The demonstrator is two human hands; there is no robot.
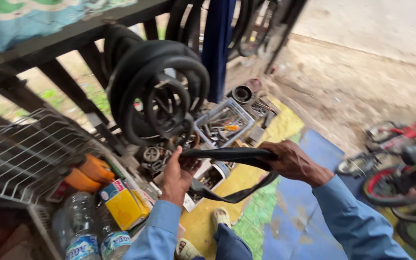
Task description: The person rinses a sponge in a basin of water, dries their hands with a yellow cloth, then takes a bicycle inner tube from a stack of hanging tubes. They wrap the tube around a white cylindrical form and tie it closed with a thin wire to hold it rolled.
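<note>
A flat black rubber inner tube [227, 155] stretches between both my hands in the middle of the head view. My left hand [175, 177] grips its left end, near a heap of small metal parts. My right hand [290, 161] holds its right end from above. A loose loop of the tube [237, 192] sags below and between the hands. Both my arms wear light blue sleeves.
Coiled black inner tubes [157, 89] hang from a dark railing. A grey plastic basket [223, 123] of tools sits beyond my hands. At left stand a white wire rack [22, 154], a yellow box [123, 204] and water bottles [80, 226]. A small red bicycle [400, 159] lies at right.
</note>
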